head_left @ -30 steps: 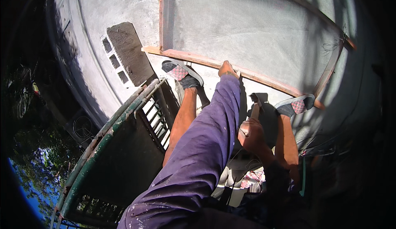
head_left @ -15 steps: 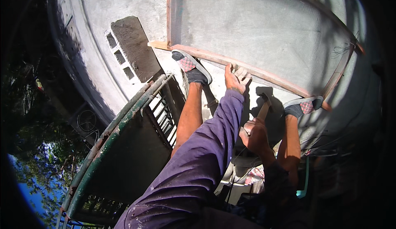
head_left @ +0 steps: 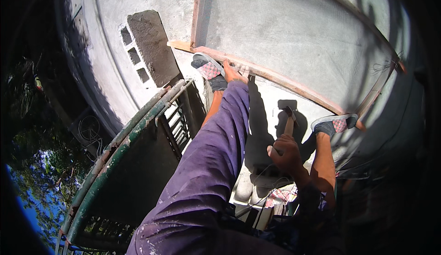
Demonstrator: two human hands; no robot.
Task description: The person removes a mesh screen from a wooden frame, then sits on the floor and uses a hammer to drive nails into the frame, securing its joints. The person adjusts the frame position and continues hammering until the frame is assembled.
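A screen frame of thin reddish wood strips point(head_left: 294, 88) with fine wire mesh point(head_left: 294, 39) lies on the concrete before my feet. My left hand point(head_left: 235, 74) is at its near strip beside my left shoe, the fingers closed about the wood and partly hidden by it. My right hand point(head_left: 285, 153) is wrapped round the wooden handle of a hammer point(head_left: 289, 125), held upright between my legs. The hammer's dark head blends into the shadow on the floor. Both my checkered shoes point(head_left: 211, 69) touch or nearly touch the near strip.
A hollow concrete block point(head_left: 154, 48) lies left of the frame. A green metal railing point(head_left: 124, 149) with peeling paint runs along my left. Loose wires point(head_left: 390, 64) stick out at the frame's right corner. Pale rounded objects and a red-patterned cloth point(head_left: 280, 195) lie below me.
My left hand has moved left along the near strip and its spread fingers have closed on it. My right hand with the hammer is slightly lower. The view has shifted a little.
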